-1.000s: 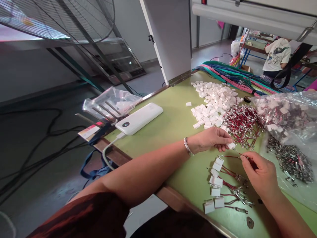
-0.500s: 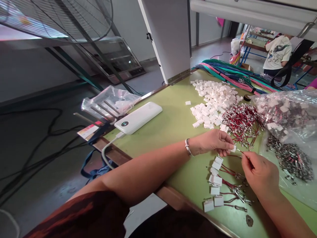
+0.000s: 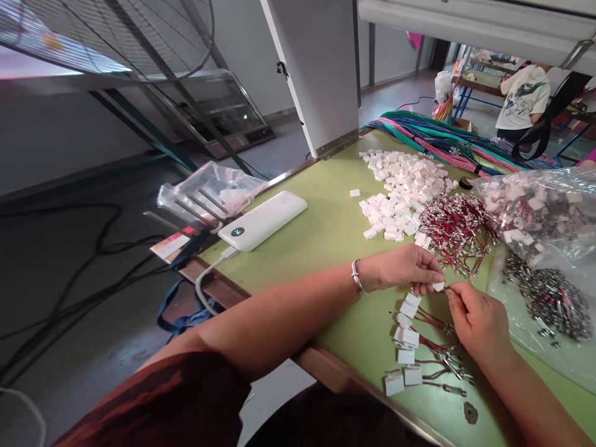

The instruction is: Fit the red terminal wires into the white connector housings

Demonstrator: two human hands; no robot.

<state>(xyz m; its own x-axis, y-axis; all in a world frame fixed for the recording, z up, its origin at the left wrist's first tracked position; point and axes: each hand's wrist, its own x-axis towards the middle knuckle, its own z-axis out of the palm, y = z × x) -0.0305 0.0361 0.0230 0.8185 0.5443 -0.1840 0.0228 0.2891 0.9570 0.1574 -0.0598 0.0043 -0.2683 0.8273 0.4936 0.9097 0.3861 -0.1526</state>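
My left hand [image 3: 404, 267] pinches a small white plastic connector [image 3: 437, 286] between thumb and fingers. My right hand [image 3: 477, 320] is closed in a pinch right beside it, fingertips touching the connector, holding a thin red wire that is mostly hidden. Below the hands lie several finished white connectors with red wires [image 3: 412, 347] on the green table [image 3: 326, 242]. Behind them are a pile of loose white connectors [image 3: 400, 189] and a heap of red wires with metal terminals [image 3: 454, 230].
A white power bank [image 3: 263, 220] with a cable lies at the table's left edge beside a clear plastic bag [image 3: 209, 192]. Clear bags of parts [image 3: 544, 217] sit at the right. Coloured cable bundles [image 3: 428, 139] lie at the back. Another person [image 3: 521, 102] sits far behind.
My right hand has moved left to meet my left hand, bringing the wire end up to the white connector. The left hand has barely shifted.
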